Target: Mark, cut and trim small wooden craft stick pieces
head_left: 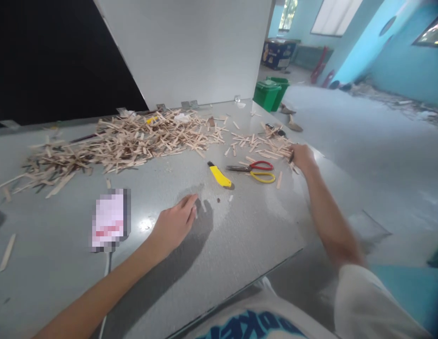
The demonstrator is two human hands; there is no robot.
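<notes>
My left hand (pixel 174 222) hovers low over or rests on the grey table (pixel 254 230), fingers loosely stretched forward and slightly bent; no held object is visible. Ahead of it lies a yellow utility knife (pixel 220 175). Beside the knife is a pair of scissors (pixel 252 170) with one red and one yellow handle loop. At the table's right side my right hand (pixel 303 157) has its fingers closed at the edge of a small scatter of wooden sticks (pixel 252 141). Something dark shows at its fingertips, too small to name.
A large heap of wooden sticks (pixel 144 141) spreads along the back, against an upright grey panel (pixel 198 52). A blurred-out phone-like object (pixel 109 219) with a white cable (pixel 106 270) lies left. Green bins (pixel 266 94) stand on the floor beyond the table's right edge.
</notes>
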